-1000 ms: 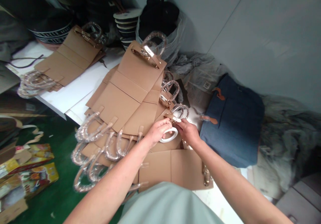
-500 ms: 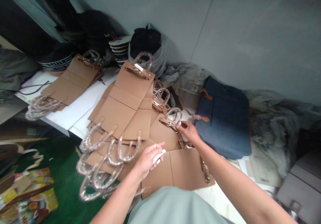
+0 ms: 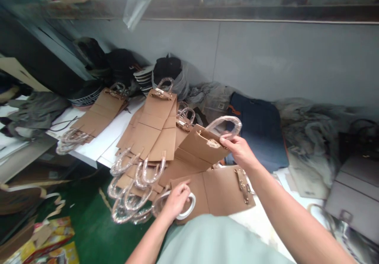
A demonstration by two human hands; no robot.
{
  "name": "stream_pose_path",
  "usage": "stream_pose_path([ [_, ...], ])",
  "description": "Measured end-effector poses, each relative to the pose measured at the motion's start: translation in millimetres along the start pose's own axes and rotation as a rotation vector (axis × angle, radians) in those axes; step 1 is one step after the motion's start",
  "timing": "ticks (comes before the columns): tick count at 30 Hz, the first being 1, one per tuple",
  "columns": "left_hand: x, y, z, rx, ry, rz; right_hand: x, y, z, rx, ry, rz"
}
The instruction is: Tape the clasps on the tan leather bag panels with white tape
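Note:
My right hand (image 3: 238, 150) is closed on the top edge of a tan leather bag panel (image 3: 201, 143) and holds that end raised off the pile. The panel's plastic-wrapped handle (image 3: 225, 122) arches above my fingers. My left hand (image 3: 175, 201) sits lower, fingers through a white roll of tape (image 3: 187, 208), resting on another flat tan panel (image 3: 219, 191) at the table's near edge. Several more tan panels with wrapped handles (image 3: 154, 132) lie fanned out to the left.
A second stack of tan panels (image 3: 99, 112) lies on a white board at the far left. A dark blue bag (image 3: 260, 130) rests by the grey wall, with black hats (image 3: 168, 68) behind. A grey case (image 3: 353, 195) sits at right. Green floor shows below.
My right hand has lifted one tan panel up by its top edge. My left hand carried the tape roll down and toward me. The view has tilted up.

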State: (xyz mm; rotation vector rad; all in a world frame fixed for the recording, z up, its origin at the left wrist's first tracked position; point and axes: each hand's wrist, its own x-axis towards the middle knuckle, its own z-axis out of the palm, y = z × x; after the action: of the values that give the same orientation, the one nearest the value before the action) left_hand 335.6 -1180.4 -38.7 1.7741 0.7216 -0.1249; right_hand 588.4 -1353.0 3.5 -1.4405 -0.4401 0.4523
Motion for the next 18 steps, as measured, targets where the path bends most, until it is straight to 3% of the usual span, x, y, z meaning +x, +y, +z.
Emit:
stream_pose_path([
  [3,-8,-3,7.0,-0.025,-0.019,-0.008,-48,-42,-30,0.010,0.024,-0.123],
  [6,-11,-8,18.5,-0.122,-0.033,-0.016,-93,-82,-45,0.073,0.125,-0.281],
  [10,-17,-15,28.5,-0.180,-0.008,-0.078,-133,-109,-58,0.285,0.199,-0.337],
  [12,-22,-20,25.7,-0.140,-0.006,-0.097,-142,-98,-68,0.424,0.239,-0.246],
  [14,-26,-24,17.6,-0.090,-0.003,-0.099,-148,-67,-81,0.540,0.291,-0.071],
  [16,-30,-28,6.4,-0.048,0.013,-0.091,-153,-18,-93,0.593,0.361,0.141],
  [18,-33,-32,-4.8,0.140,0.011,-0.054,-160,41,-102,0.559,0.468,0.301],
])
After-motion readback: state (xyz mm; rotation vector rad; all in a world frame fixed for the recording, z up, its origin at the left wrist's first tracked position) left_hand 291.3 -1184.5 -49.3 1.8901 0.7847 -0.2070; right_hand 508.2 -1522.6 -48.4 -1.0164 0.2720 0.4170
